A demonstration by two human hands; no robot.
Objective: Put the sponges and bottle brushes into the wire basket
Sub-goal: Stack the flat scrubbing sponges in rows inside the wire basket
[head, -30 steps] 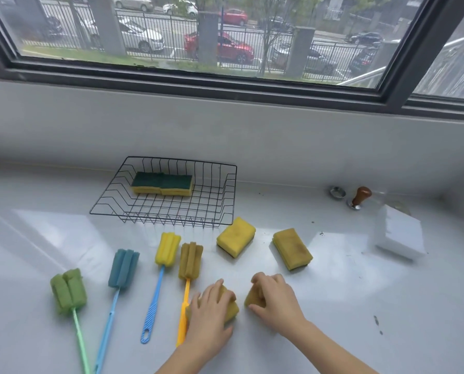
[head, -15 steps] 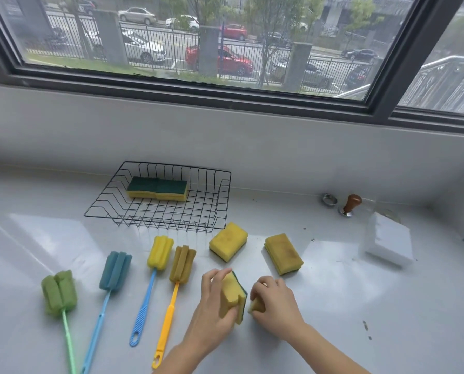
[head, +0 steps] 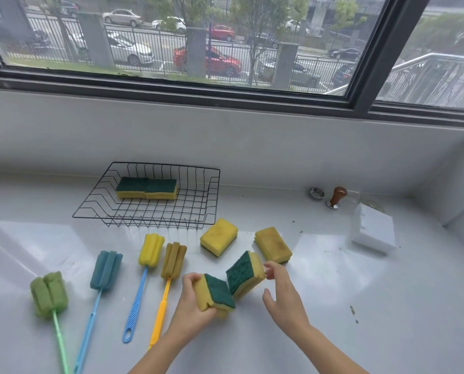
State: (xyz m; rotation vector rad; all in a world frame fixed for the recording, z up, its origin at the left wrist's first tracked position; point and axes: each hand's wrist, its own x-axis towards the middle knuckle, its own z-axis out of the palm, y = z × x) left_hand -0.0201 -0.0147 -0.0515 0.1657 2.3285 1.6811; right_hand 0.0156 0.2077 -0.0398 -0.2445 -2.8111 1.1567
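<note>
My left hand (head: 190,306) grips a yellow sponge with a green scouring face (head: 216,294), lifted off the counter. Beside it, my right hand (head: 284,298) holds a second, tilted sponge (head: 245,273) loosely by its right end with the fingertips. The two held sponges touch. A black wire basket (head: 90,217) stands farther back with two sponges (head: 147,188) side by side inside. On the counter lie two more yellow sponges (head: 218,236) (head: 272,244). Left of my hands lie several bottle brushes: green (head: 48,292), teal (head: 106,269), yellow (head: 151,249) and ochre (head: 173,260).
A white block (head: 373,230) sits at the right, with a wooden-knobbed tamper (head: 337,197) and a small metal ring (head: 316,193) behind it near the wall. The grey wall and window sill rise just behind the basket.
Both hands have lifted their sponges off the counter and turned them, so the green scouring faces now show. The view has tilted a little upward.
</note>
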